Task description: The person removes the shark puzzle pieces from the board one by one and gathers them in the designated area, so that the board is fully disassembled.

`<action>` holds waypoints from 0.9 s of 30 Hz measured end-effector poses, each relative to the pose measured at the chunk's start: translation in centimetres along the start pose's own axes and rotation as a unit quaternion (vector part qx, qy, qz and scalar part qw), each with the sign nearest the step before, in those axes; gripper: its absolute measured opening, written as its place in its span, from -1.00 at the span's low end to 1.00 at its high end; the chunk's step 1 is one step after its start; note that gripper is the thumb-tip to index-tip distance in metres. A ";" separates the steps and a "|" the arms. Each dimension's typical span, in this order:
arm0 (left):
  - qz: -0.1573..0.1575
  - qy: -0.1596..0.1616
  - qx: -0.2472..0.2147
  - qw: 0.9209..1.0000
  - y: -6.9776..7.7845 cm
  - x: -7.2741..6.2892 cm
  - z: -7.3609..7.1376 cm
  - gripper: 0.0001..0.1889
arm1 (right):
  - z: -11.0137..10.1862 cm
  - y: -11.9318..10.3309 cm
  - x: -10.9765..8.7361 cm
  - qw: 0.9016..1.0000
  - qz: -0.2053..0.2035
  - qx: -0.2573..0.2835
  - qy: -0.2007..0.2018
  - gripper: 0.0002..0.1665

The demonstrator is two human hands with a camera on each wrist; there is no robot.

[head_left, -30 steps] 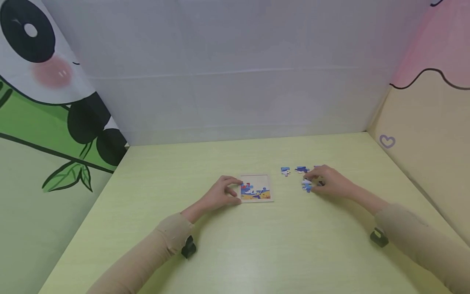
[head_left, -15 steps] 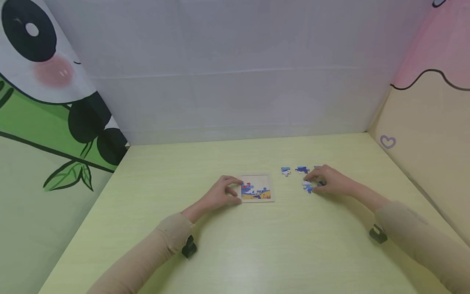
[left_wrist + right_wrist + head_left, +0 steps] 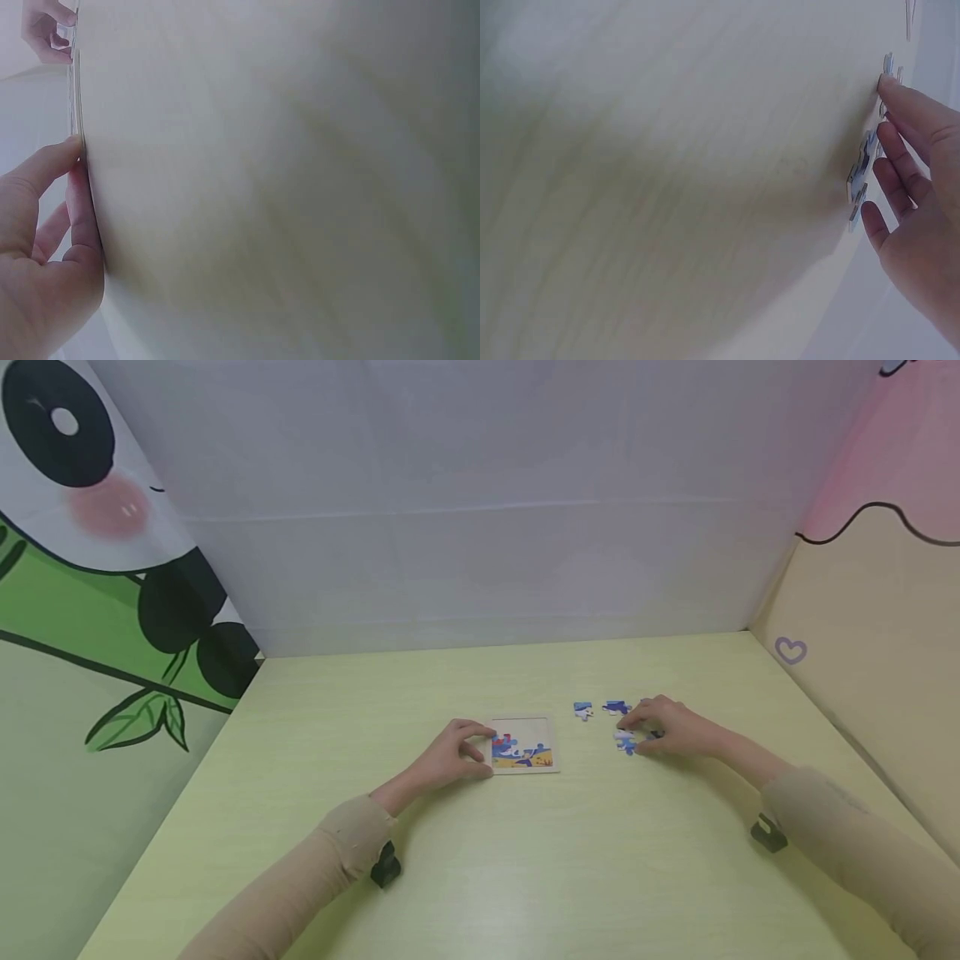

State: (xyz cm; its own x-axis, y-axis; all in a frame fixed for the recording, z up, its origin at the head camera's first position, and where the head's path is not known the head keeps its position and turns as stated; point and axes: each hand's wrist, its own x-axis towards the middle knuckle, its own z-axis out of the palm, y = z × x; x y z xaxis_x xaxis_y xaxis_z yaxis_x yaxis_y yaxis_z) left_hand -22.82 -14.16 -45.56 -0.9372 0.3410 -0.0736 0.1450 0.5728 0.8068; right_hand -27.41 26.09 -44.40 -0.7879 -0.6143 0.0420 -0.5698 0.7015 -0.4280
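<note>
A square puzzle tray point(image 3: 522, 722), its lower part filled with blue, red and sandy-yellow pieces, lies flat on the table. My left hand point(image 3: 450, 752) touches its left side, index fingertip near the upper part and thumb at the lower corner; the left wrist view shows the thumb point(image 3: 56, 161) right at the thin edge. To the tray's right, my right hand point(image 3: 671, 729) pinches a blue-and-white puzzle piece point(image 3: 624, 741) between thumb and index finger, low over the table. Further pieces point(image 3: 859, 176) lie under that palm, partly hidden by the fingers.
Two loose puzzle pieces lie behind, one blue-and-white piece point(image 3: 582, 710) and one dark blue piece point(image 3: 617, 706). A pale wall point(image 3: 480, 568) closes off the table's point(image 3: 480, 860) far side. Printed panels stand at left and right.
The piece at my right fingertips has turned a little and shifted slightly left, the right hand moving with it. My left hand and the tray have stayed put.
</note>
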 end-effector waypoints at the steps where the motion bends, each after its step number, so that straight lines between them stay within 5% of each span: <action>1: 0.000 0.000 0.000 1.000 0.0 0.0 0.0 -0.32 | 0.0 0.0 0.0 1.000 0.000 0.000 0.001 -0.55; 18: -0.001 0.001 0.001 1.000 0.1 -0.1 0.0 -0.33 | 0.1 0.3 -0.2 1.000 0.000 -0.003 0.006 -0.54; 27: -0.004 -0.001 -0.002 1.000 0.3 -0.3 -0.1 -0.31 | -0.2 0.0 -0.3 1.000 0.019 0.012 0.002 -0.34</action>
State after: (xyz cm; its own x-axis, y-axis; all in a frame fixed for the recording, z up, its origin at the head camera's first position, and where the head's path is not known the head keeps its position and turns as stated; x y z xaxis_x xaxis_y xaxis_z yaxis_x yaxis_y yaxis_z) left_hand -22.54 -14.16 -45.22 -0.9379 0.3373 -0.0805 0.1361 0.5717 0.8091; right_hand -27.23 26.31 -44.20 -0.8100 -0.5856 0.0297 -0.5335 0.7151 -0.4516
